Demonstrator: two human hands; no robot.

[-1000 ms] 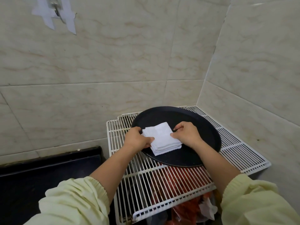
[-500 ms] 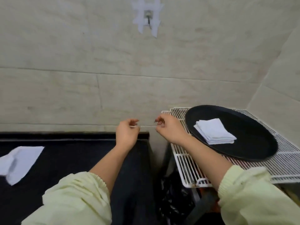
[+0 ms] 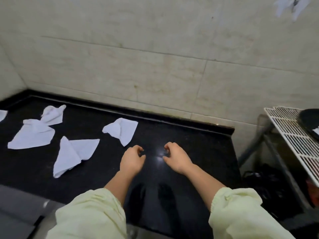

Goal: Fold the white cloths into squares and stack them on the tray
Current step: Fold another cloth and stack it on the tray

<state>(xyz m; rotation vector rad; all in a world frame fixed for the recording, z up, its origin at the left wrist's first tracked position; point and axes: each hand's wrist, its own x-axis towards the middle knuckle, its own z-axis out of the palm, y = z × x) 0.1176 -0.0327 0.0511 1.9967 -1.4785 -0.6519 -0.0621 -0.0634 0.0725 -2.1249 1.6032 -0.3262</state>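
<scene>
Several unfolded white cloths lie on the black counter (image 3: 198,152). The nearest cloth (image 3: 121,130) sits just up and left of my hands, and another cloth (image 3: 72,153) lies further left. My left hand (image 3: 132,161) and my right hand (image 3: 176,156) hover side by side over the bare counter, fingers loosely curled, holding nothing. The black tray (image 3: 309,120) shows only at the right edge, on the white wire rack (image 3: 293,133), with a corner of the folded cloth stack (image 3: 316,131) on it.
Two more crumpled white cloths (image 3: 32,133) lie at the far left of the counter. Tiled walls close the back and left. A gap with dark bags (image 3: 264,180) separates the counter from the rack.
My hands left the folded stack on the tray and swung left over the counter. The view turned left, bringing the loose cloths into sight and pushing the tray to the right edge.
</scene>
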